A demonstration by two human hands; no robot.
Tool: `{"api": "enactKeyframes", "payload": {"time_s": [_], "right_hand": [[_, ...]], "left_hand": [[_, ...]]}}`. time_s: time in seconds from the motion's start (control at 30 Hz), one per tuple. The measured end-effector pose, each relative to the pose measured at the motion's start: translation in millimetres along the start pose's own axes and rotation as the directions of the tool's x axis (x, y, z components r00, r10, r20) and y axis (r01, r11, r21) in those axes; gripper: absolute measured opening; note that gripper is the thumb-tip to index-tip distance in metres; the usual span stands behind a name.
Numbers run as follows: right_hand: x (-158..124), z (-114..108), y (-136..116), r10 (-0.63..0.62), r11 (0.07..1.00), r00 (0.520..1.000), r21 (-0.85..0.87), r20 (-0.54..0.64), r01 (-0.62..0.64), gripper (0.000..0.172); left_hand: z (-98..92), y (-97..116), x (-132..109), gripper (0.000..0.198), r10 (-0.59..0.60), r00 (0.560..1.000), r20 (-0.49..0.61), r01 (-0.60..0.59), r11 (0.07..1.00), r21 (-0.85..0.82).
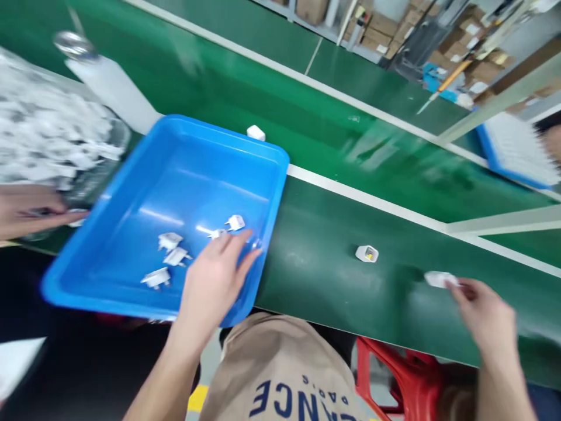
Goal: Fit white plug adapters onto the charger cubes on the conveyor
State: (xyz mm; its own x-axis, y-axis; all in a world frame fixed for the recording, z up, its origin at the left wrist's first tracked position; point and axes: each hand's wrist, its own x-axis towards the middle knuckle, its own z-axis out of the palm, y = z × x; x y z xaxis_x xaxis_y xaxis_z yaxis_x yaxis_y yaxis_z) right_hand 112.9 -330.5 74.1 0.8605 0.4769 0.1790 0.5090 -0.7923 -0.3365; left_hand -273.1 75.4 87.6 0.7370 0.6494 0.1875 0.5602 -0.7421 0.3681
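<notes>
A blue tray (219,137) holds several white two-pin plug parts (155,278). Inside its near right corner is my left hand (214,275), thumb and index finger apart, beside a white plug part (235,222) and partly covering another. No piece shows clearly between those fingers. Out to the right, my right hand (484,310) pinches a white plug housing (438,279) just over the green tabletop (315,257). Between the tray and that hand, a second white housing (367,254) lies with its opening up, something yellow inside.
At left, another person's hand (30,210) grips a small white piece near a clear bag of white parts (52,128). A white block (256,133) sits behind the tray. A screwdriver (451,79) hangs at upper right. A red stool (394,374) stands below the table edge.
</notes>
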Motion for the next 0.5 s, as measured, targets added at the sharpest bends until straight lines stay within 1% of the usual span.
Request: {"api": "enactKeyframes", "payload": {"time_s": [0.03,0.1,0.17,0.23,0.27,0.3,0.37,0.4,0.43,0.47,0.5], "right_hand": [[11.6,-0.4,21.2,0.044,0.999,0.998,-0.002,-0.055,-0.044,0.039],[28.7,3.6,50.8,0.166,0.986,0.982,0.003,-0.085,-0.167,0.035],[33.6,10.8,62.4,0.320,0.947,0.942,0.048,-0.100,-0.316,0.031],[25.3,18.1,59.3,0.429,0.901,0.892,0.133,-0.140,-0.413,0.025],[16.9,21.4,53.2,0.449,0.890,0.872,0.189,-0.194,-0.416,0.021],[6.3,24.3,44.1,0.442,0.890,0.857,0.247,-0.264,-0.383,0.017],[-19.8,29.1,15.9,0.401,0.897,0.824,0.355,-0.401,-0.264,0.018],[-34.5,31.5,-4.1,0.378,0.893,0.821,0.401,-0.428,-0.202,0.022],[-49.6,34.3,-28.2,0.373,0.874,0.834,0.455,-0.407,-0.169,0.024],[-64.6,37.9,-56.0,0.395,0.844,0.838,0.508,-0.376,-0.171,0.024],[-78.7,42.5,-86.3,0.419,0.787,0.858,0.590,-0.297,-0.180,0.025]], "left_hand": [[-7.0,-16.6,1.9,0.040,-0.037,0.999,-0.004,0.037,0.995,0.096],[-13.0,-41.6,5.5,0.038,-0.068,0.997,0.029,0.058,0.966,0.250],[-10.6,-55.1,7.5,0.034,-0.084,0.993,0.079,0.054,0.944,0.324],[-5.9,-59.5,7.0,0.030,-0.106,0.989,0.101,0.069,0.945,0.320],[-4.7,-59.0,5.9,0.029,-0.122,0.988,0.089,0.090,0.950,0.299],[-4.5,-56.8,4.5,0.028,-0.145,0.988,0.059,0.124,0.957,0.263],[-6.0,-45.2,1.2,0.029,-0.199,0.980,-0.020,0.200,0.969,0.144],[-6.2,-34.7,-0.1,0.029,-0.222,0.974,-0.046,0.225,0.972,0.061],[-5.0,-20.3,-0.9,0.030,-0.226,0.973,-0.046,0.225,0.974,-0.031],[-2.0,-2.0,-1.3,0.029,-0.196,0.980,-0.020,0.192,0.973,-0.126],[3.0,19.9,-1.3,0.027,-0.130,0.991,0.028,0.133,0.968,-0.213]]}}
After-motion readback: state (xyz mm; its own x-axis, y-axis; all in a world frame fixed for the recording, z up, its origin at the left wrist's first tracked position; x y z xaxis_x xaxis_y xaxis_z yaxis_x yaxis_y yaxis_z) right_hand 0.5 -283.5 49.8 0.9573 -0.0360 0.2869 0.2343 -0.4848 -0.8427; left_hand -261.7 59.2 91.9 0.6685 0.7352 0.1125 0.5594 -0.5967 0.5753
